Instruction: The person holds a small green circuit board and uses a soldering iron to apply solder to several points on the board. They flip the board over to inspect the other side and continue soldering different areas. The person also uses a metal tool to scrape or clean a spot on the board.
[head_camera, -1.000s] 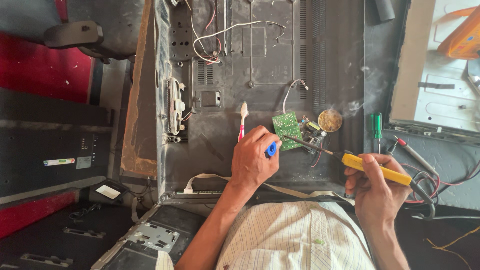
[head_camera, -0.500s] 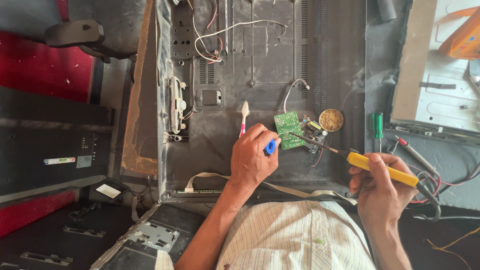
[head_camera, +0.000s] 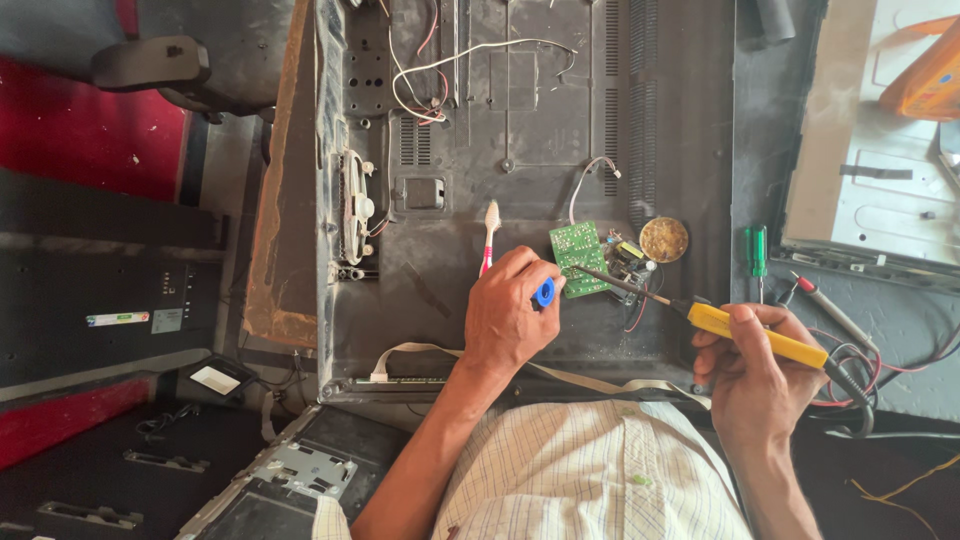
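Note:
My left hand (head_camera: 510, 315) is closed around a small blue tool (head_camera: 545, 293), its end against a green circuit board (head_camera: 578, 258) that lies on a dark plastic back panel (head_camera: 520, 130). My right hand (head_camera: 752, 375) grips a yellow-handled soldering iron (head_camera: 755, 335); its thin tip reaches the board's right edge. A toothbrush (head_camera: 489, 235) with a pink handle lies just above my left hand. A round tin of brownish paste (head_camera: 663, 239) sits right of the board.
A green screwdriver (head_camera: 757, 252) and a red probe (head_camera: 830, 310) lie right of the panel, with cables (head_camera: 870, 365) by my right hand. White and red wires (head_camera: 420, 95) cross the panel's top. A metal chassis (head_camera: 880, 180) is at far right, black casings (head_camera: 110, 290) at left.
My right hand and the soldering iron have shifted slightly right and down, the tip still at the board. My left hand has hardly moved.

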